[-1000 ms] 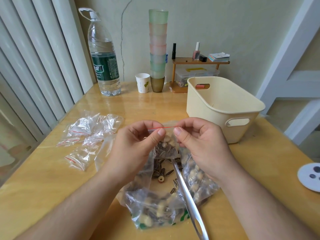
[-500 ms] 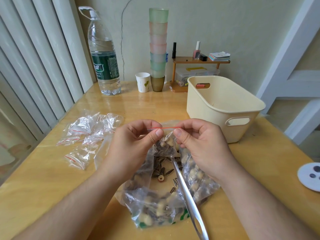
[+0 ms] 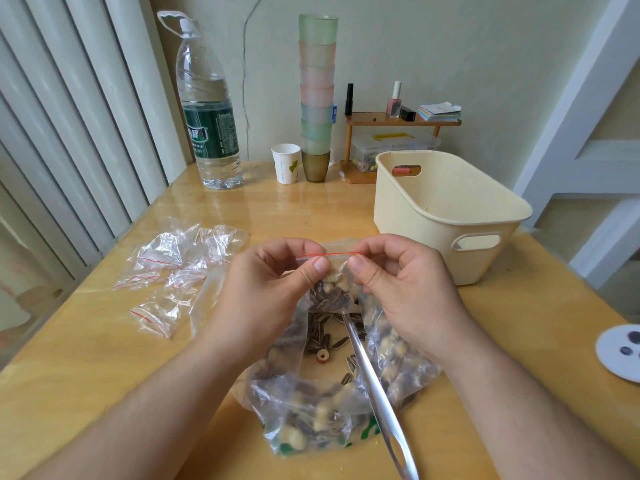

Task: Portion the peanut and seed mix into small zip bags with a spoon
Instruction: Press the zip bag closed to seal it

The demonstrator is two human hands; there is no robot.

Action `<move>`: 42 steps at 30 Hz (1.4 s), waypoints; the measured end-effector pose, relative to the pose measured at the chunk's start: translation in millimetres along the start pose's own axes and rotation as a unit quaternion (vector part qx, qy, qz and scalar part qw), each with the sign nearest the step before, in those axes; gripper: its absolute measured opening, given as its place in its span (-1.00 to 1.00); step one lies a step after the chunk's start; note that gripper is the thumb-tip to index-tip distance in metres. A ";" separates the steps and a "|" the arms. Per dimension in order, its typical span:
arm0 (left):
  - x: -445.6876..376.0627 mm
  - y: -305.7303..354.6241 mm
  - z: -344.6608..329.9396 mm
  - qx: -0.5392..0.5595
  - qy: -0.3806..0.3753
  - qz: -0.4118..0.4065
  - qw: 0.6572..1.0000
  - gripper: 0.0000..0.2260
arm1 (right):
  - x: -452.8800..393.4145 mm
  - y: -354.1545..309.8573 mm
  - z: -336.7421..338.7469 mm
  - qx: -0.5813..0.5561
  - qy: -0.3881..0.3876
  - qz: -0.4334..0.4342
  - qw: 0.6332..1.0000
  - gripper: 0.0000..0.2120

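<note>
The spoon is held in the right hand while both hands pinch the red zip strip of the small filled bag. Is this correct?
Not quite. In the head view the spoon is in neither hand: it lies with its bowl end in the big open bag of mix. The rest holds: the left hand and right hand both pinch the red zip strip of the small filled bag.

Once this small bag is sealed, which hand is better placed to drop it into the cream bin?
Right hand, probably: the cream bin stands on its side, while the left hand would have to cross over. Both pinch the small bag.
</note>
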State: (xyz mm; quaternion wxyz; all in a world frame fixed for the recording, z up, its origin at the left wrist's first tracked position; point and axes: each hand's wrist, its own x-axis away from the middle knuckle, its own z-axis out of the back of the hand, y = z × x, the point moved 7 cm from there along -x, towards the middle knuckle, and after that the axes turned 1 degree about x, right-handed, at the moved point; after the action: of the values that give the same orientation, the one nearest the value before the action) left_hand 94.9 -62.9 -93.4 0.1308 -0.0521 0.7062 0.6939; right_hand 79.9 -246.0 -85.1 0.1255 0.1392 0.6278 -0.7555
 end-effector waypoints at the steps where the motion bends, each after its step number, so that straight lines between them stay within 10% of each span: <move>1: 0.1 -0.1 -0.2 0.004 0.001 0.003 1.000 -0.80 | 0.5 0.4 -1.5 0.003 -0.007 -0.003 1.000 -0.77; 42: 2.8 -0.5 -3.5 0.085 0.005 0.046 0.995 -0.83 | 1.4 -3.3 1.1 -0.057 0.040 -0.007 0.998 -0.92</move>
State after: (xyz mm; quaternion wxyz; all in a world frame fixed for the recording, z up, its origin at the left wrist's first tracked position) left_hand 91.9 -66.0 -94.6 0.0993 -0.0114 0.7651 0.6361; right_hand 77.3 -246.5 -82.4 0.1022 0.1577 0.6751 -0.7134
